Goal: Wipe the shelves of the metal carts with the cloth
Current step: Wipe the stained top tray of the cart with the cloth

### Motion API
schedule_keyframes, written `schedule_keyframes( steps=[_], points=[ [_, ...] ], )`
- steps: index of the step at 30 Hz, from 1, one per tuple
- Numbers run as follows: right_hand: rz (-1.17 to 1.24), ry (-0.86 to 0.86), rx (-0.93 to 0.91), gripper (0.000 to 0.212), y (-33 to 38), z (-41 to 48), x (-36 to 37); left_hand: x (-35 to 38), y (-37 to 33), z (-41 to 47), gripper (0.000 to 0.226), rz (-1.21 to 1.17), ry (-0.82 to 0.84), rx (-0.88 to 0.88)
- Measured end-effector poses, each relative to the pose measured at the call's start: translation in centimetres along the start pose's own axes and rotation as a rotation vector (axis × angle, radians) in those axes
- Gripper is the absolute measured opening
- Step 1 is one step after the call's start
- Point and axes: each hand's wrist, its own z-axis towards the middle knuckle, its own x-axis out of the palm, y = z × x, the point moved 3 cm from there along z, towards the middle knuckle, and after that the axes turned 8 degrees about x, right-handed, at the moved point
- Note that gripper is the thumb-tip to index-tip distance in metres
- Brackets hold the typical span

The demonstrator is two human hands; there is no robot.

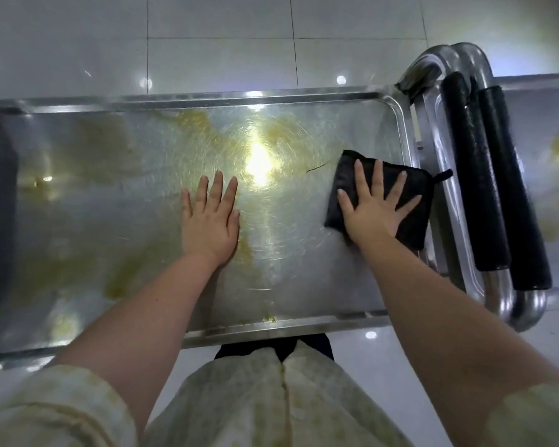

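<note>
Cloth felt soft and floppy, so my right hand pressed it flat, fingers spread, gripping nothing; left hand lay open on the shelf.

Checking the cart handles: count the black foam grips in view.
2. One black foam grip on the nearer steel handle tube, the other black foam grip right beside it on the neighbouring cart's handle. None seem hidden.

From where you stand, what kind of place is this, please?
Probably a commercial kitchen or canteen service area, though I cannot be sure. A stainless steel cart shelf with yellowish stains, a second cart parked beside it with padded handles, and a glossy tiled floor suggest this.
</note>
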Motion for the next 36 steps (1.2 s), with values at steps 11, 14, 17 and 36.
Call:
schedule_keyframes(
  steps=[11,14,17,36],
  points=[
    [-0.047,-0.036,-0.416,0.068,9.0,-2.2,0.7,0.1,0.3,0.3,0.06,-0.005,-0.005,0.001],
    [0.002,-0.027,-0.139,0.069,2.2,2.6,-1.0,0.2,0.1,0.4,0.06,-0.006,0.001,-0.002],
    [-0.009,-0.003,0.012,0.072,-0.2,4.5,-1.8,0.3,0.1,0.5,0.06,0.001,-0.005,-0.001],
    [-0.037,-0.029,-0.425,0.061,14.4,-0.5,-0.1,-1.5,3.8,5.9,0.056,0.021,0.014,-0.131]
  ],
)
